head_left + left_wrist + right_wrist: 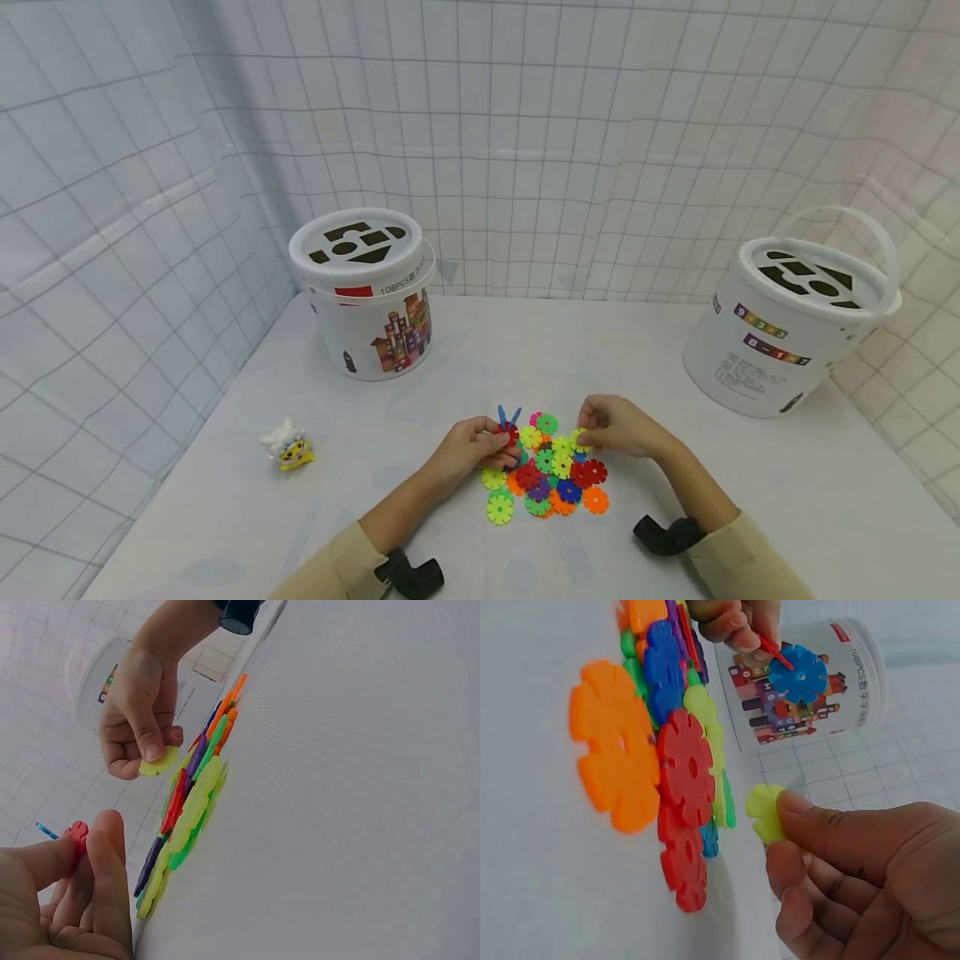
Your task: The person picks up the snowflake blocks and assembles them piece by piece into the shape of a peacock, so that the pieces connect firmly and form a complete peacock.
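My left hand (468,452) pinches a red notched plastic disc (512,435) at the left of a pile. Blue notched discs (502,414) stand up from the red disc's far edge; the right wrist view shows one blue disc (802,677) slotted onto it nearly face-on. On the opposite side, my right hand (621,427) pinches a yellow notched disc (762,813) between thumb and fingers. Between the hands lies the pile of loose discs, with red (688,766), orange (596,500), green (537,506), purple (538,489) and dark blue (569,491) pieces overlapping.
A white lidded bucket (352,333) stands at the back left of the white table (525,350). Another white bucket (757,358), its handle raised, is at the back right. A small white and yellow figurine (288,446) sits at the left. Grid-patterned sheeting (540,167) surrounds the table.
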`<action>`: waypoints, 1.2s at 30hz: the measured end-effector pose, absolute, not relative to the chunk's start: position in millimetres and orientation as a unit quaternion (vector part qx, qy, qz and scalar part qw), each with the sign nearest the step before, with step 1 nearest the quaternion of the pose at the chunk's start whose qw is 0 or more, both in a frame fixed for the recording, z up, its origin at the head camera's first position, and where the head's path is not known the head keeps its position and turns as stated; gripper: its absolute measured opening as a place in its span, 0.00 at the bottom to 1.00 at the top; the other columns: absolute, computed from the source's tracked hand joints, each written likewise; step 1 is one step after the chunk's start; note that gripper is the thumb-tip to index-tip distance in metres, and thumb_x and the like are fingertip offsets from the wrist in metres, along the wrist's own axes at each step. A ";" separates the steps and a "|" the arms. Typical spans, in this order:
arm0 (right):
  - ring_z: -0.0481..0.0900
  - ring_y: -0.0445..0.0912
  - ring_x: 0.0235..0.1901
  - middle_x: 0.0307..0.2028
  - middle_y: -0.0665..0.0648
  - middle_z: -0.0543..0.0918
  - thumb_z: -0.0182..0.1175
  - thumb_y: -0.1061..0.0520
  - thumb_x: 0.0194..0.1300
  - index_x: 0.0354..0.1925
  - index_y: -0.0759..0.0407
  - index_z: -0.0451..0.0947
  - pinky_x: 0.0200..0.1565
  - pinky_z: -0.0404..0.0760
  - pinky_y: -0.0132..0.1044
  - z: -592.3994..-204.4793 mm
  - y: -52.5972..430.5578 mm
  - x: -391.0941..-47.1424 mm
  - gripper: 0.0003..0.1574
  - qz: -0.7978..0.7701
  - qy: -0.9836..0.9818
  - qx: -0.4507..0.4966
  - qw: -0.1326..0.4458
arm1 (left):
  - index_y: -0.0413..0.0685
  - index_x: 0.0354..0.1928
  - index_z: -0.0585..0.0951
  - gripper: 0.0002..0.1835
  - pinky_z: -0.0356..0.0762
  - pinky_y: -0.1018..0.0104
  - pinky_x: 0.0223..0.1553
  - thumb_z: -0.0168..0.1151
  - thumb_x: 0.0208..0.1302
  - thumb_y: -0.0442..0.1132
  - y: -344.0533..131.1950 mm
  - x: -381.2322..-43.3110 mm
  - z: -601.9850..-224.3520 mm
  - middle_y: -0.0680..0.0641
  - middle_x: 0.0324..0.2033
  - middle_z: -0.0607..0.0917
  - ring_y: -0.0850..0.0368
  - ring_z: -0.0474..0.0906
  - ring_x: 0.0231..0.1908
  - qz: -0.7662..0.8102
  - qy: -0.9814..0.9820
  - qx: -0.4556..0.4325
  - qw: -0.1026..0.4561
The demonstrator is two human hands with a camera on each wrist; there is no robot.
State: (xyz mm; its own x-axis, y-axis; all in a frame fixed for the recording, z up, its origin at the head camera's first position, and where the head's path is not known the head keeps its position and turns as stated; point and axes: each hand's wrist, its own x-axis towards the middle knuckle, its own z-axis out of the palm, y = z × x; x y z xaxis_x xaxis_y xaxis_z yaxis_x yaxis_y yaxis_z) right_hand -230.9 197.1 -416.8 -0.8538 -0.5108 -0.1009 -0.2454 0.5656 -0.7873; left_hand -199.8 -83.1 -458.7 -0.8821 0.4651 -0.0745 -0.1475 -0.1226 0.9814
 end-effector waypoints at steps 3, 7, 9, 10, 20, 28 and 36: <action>0.80 0.51 0.25 0.26 0.53 0.79 0.67 0.61 0.62 0.36 0.63 0.73 0.32 0.83 0.39 -414.5 190.5 -224.9 0.12 -0.440 0.858 -0.228 0.134 | 0.31 0.40 0.74 0.08 0.82 0.69 0.38 0.54 0.72 0.33 -83.0 -199.7 -459.8 0.37 0.34 0.87 0.60 0.84 0.31 0.738 0.629 0.129 0.205; 0.83 0.50 0.28 0.29 0.54 0.81 0.66 0.61 0.64 0.39 0.64 0.75 0.35 0.84 0.40 -414.9 176.5 -216.5 0.10 -0.467 0.846 -0.240 0.098 | 0.30 0.39 0.78 0.10 0.82 0.71 0.37 0.56 0.72 0.34 -82.7 -199.7 -459.9 0.46 0.29 0.86 0.61 0.82 0.29 0.735 0.634 0.132 0.202; 0.84 0.48 0.30 0.30 0.55 0.82 0.65 0.61 0.65 0.40 0.64 0.77 0.36 0.84 0.38 -416.2 168.4 -212.1 0.08 -0.473 0.843 -0.244 0.081 | 0.31 0.38 0.78 0.11 0.81 0.72 0.35 0.57 0.72 0.36 -82.7 -199.5 -459.6 0.49 0.27 0.85 0.62 0.81 0.27 0.731 0.638 0.135 0.200; 0.85 0.48 0.32 0.31 0.55 0.83 0.64 0.61 0.65 0.40 0.64 0.78 0.37 0.84 0.37 -417.1 164.7 -209.9 0.08 -0.476 0.841 -0.248 0.073 | 0.31 0.38 0.79 0.11 0.81 0.72 0.35 0.57 0.72 0.36 -82.5 -199.5 -459.4 0.49 0.26 0.85 0.62 0.81 0.27 0.729 0.640 0.135 0.200; 0.83 0.42 0.30 0.31 0.50 0.86 0.66 0.60 0.63 0.34 0.60 0.82 0.37 0.83 0.33 -424.8 141.7 -196.9 0.03 -0.465 0.830 -0.308 -0.027 | 0.29 0.36 0.79 0.13 0.80 0.72 0.32 0.57 0.71 0.37 -82.6 -198.4 -458.0 0.51 0.23 0.84 0.62 0.79 0.24 0.719 0.647 0.147 0.207; 0.83 0.42 0.30 0.28 0.48 0.84 0.67 0.65 0.61 0.29 0.57 0.82 0.37 0.83 0.34 -429.8 137.9 -195.7 0.05 -0.455 0.817 -0.350 -0.052 | 0.21 0.37 0.77 0.16 0.80 0.73 0.32 0.56 0.72 0.35 -83.8 -198.4 -460.2 0.51 0.23 0.84 0.63 0.79 0.24 0.710 0.649 0.175 0.209; 0.82 0.39 0.27 0.27 0.48 0.84 0.68 0.67 0.59 0.28 0.59 0.80 0.34 0.83 0.32 -433.2 134.8 -194.7 0.07 -0.426 0.816 -0.385 -0.076 | 0.20 0.38 0.77 0.16 0.80 0.73 0.31 0.55 0.72 0.34 -85.7 -197.9 -459.7 0.49 0.24 0.85 0.64 0.81 0.25 0.696 0.659 0.201 0.204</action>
State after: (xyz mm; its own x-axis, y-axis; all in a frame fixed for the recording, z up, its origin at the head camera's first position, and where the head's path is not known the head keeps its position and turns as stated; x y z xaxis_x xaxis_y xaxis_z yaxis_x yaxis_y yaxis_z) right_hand -194.7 134.8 -433.2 -0.6929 -0.5629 0.4506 -0.6916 0.3419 -0.6362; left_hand -197.9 -85.7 -459.7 -0.8366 0.5478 0.0107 -0.0189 -0.0483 0.9987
